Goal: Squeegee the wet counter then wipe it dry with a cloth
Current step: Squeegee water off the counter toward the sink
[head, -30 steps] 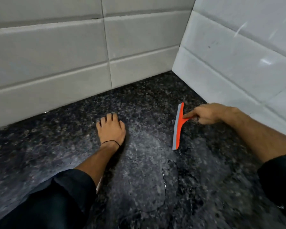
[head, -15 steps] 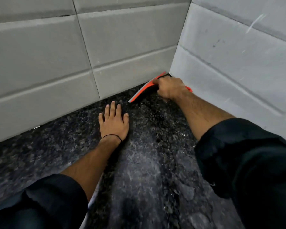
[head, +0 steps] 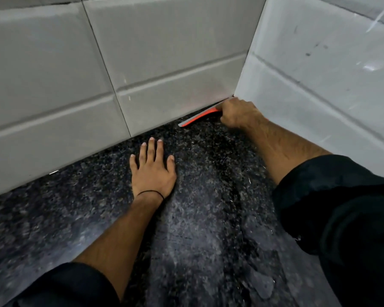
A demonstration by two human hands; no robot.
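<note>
Orange squeegee (head: pixel 198 118) lies low on the dark speckled counter (head: pixel 208 218), deep in the corner, blade edge along the foot of the back tiled wall (head: pixel 142 63). Right hand (head: pixel 238 114) fisted tight around its handle end, knuckles up, close to the side wall (head: pixel 319 74); forearm extended forward, black sleeve (head: pixel 341 207) pushed up. Left hand (head: pixel 153 171) empty, fingers spread, palm flat on the counter, thin black band (head: pixel 151 192) at wrist. Wet streaks visible on the counter.
</note>
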